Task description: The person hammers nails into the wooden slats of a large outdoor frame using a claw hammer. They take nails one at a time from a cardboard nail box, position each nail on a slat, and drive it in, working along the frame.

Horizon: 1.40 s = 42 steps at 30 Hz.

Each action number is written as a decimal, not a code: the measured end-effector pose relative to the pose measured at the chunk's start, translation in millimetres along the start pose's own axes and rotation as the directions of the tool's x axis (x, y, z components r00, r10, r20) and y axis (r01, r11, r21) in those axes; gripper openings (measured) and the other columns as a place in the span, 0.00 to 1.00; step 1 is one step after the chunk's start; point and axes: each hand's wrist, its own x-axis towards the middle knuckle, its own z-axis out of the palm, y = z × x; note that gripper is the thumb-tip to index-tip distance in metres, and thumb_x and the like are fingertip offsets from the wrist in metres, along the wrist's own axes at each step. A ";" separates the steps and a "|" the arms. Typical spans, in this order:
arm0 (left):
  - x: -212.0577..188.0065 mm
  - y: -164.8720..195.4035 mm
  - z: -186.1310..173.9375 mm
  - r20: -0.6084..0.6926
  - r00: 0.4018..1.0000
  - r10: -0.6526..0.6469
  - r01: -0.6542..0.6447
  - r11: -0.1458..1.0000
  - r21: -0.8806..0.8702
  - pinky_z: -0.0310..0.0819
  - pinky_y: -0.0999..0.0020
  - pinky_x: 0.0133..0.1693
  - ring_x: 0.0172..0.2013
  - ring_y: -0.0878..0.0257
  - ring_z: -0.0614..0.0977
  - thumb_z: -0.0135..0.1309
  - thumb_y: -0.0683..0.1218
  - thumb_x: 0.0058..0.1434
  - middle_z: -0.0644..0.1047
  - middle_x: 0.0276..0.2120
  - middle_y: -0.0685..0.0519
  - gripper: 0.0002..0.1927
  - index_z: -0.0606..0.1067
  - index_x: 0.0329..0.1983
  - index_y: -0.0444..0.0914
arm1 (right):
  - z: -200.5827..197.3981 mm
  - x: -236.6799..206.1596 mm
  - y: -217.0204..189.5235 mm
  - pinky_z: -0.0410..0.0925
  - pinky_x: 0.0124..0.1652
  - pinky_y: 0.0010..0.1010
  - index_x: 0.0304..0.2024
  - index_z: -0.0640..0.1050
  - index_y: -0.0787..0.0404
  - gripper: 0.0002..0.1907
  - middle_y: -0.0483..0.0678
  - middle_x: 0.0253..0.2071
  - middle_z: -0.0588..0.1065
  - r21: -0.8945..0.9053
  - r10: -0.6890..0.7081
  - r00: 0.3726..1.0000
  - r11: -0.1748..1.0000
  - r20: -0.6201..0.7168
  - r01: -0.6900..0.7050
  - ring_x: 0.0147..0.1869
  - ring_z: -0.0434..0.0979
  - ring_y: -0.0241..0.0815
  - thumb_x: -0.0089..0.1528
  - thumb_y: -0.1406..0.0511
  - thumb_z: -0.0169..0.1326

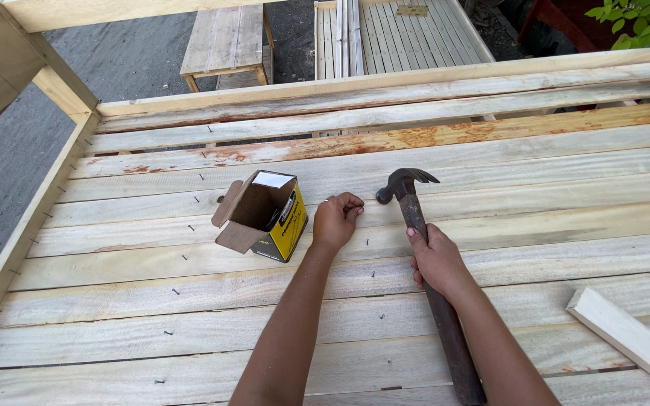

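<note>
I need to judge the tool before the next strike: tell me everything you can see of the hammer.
The hammer is a claw type with a dark metal head and a dark, worn-looking handle. The right hand grips the handle around mid-length; the butt runs down along the forearm. The head sits just above the pale wooden slats, claw toward the right, face toward the left hand.

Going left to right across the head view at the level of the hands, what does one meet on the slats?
Open cardboard box → left hand → hammer head → right hand gripping the hammer's handle → loose wood strip.
</note>
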 end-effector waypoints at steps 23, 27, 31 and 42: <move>1.1 9.8 -10.6 0.052 0.996 -0.073 0.077 0.994 -0.078 0.78 0.65 0.37 0.34 0.59 0.87 0.64 0.38 0.55 0.85 0.31 0.51 0.24 0.61 0.45 0.39 | 0.5 -49.3 -34.4 0.70 0.23 0.35 0.42 0.70 0.63 0.22 0.48 0.20 0.71 -0.151 -0.140 0.990 0.978 0.026 0.142 0.19 0.74 0.40 0.70 0.50 0.41; 1.8 10.6 -11.1 0.043 0.996 -0.085 0.089 0.991 -0.103 0.79 0.66 0.38 0.34 0.58 0.87 0.65 0.37 0.54 0.85 0.31 0.49 0.25 0.59 0.44 0.38 | 8.3 -51.0 -35.0 0.70 0.24 0.35 0.43 0.70 0.63 0.22 0.48 0.20 0.71 -0.233 -0.093 0.994 0.967 0.064 0.106 0.20 0.75 0.40 0.70 0.50 0.41; 2.2 11.5 -11.2 0.051 0.995 -0.090 0.094 0.991 -0.092 0.80 0.66 0.38 0.35 0.58 0.87 0.65 0.37 0.54 0.85 0.31 0.49 0.25 0.60 0.43 0.39 | 8.8 -51.1 -34.1 0.70 0.23 0.34 0.43 0.72 0.61 0.23 0.46 0.19 0.71 -0.236 -0.072 0.996 0.968 0.050 0.082 0.20 0.75 0.39 0.71 0.50 0.38; 1.5 13.6 -13.0 0.054 0.993 -0.103 0.106 0.993 -0.054 0.79 0.65 0.38 0.35 0.59 0.87 0.65 0.38 0.55 0.85 0.32 0.51 0.24 0.60 0.42 0.40 | 4.9 -42.7 -32.7 0.70 0.23 0.35 0.45 0.71 0.61 0.22 0.46 0.19 0.70 -0.231 -0.039 0.999 0.972 0.027 0.044 0.19 0.74 0.39 0.71 0.50 0.39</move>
